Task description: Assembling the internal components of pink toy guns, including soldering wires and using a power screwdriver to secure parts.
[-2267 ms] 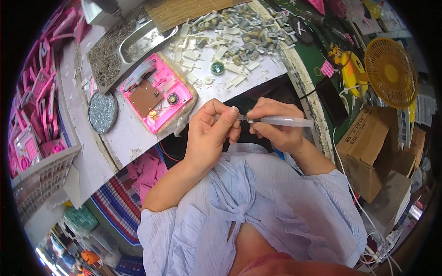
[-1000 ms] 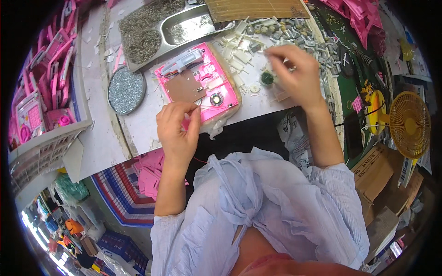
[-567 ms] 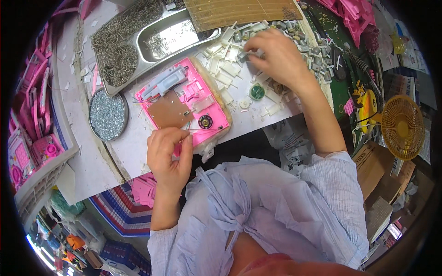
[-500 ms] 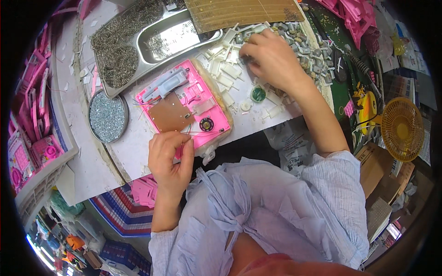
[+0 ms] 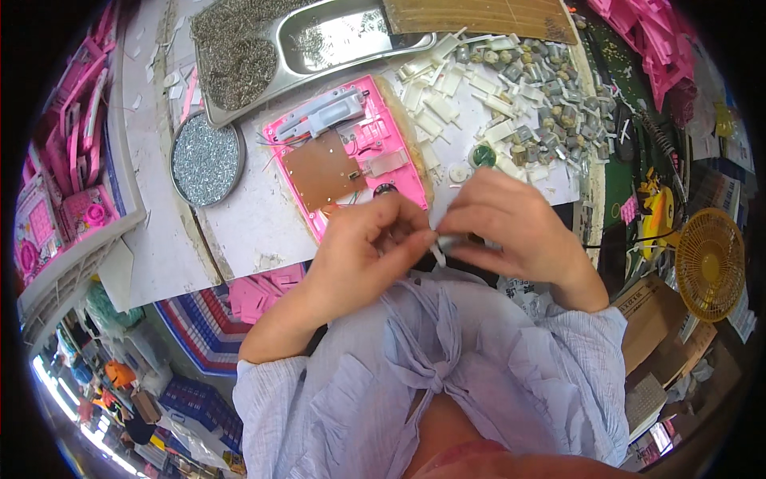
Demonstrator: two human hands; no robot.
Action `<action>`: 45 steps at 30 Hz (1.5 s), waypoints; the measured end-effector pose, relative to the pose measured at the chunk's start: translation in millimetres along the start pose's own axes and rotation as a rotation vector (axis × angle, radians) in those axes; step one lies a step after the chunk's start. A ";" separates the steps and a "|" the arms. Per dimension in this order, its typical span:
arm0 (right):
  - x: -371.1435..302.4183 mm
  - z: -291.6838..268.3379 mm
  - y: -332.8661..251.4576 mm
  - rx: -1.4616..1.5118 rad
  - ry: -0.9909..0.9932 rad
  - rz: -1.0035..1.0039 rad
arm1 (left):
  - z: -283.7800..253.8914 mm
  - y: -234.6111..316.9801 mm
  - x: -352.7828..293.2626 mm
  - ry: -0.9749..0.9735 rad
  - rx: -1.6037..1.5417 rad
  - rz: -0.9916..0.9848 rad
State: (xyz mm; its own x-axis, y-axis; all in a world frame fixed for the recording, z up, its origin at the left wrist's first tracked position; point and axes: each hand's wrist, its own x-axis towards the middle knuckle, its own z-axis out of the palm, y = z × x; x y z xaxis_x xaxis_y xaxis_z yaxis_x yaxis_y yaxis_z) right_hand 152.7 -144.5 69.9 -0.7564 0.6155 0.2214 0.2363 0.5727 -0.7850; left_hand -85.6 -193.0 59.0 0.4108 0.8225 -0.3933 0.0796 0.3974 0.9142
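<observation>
Both hands meeting just in front of the chest, at the near edge of the white worktable point(image 5: 239, 231). Left hand point(image 5: 359, 251) and right hand point(image 5: 511, 227) pinched together on a small white plastic piece point(image 5: 438, 254), its lower tip poking out below the fingertips; a short grey part point(image 5: 448, 238) held in the right fingers against it, too small to identify. Both grips closed and fine, thumb against forefinger, nothing loose in the palms.

Judged very light and rigid, but thin enough to snap or spring away under a hard squeeze; smooth plastic, likely slippery, so best held near its thicker upper end with the fingertips close to the joint, not by the slim free tip.

Directly beyond the hands, an open pink plastic housing point(image 5: 363, 152) lying flat, with a brown circuit board point(image 5: 321, 176) and thin wires inside. To the right, a scatter of white plastic pieces and small grey motors point(image 5: 511, 88). Farther back, a metal tray point(image 5: 319, 40) heaped with screws, and beside the housing to the left a round dish of screws point(image 5: 206, 160). Off the table to the right, a yellow fan point(image 5: 708, 263) and cardboard boxes point(image 5: 650, 319).
</observation>
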 end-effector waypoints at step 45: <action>-82.6 12.6 25.4 0.889 0.453 0.417 | -56.9 119.2 357.1 0.132 1.843 0.767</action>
State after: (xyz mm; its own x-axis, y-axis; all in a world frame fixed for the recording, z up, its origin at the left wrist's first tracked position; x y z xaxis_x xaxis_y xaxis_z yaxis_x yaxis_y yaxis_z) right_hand 213.4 -187.6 24.4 -0.3800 0.9184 -0.1102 -0.2421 -0.2137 -0.9464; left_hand 18.9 171.3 21.9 0.7573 0.6398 0.1312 0.6527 -0.7344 -0.1862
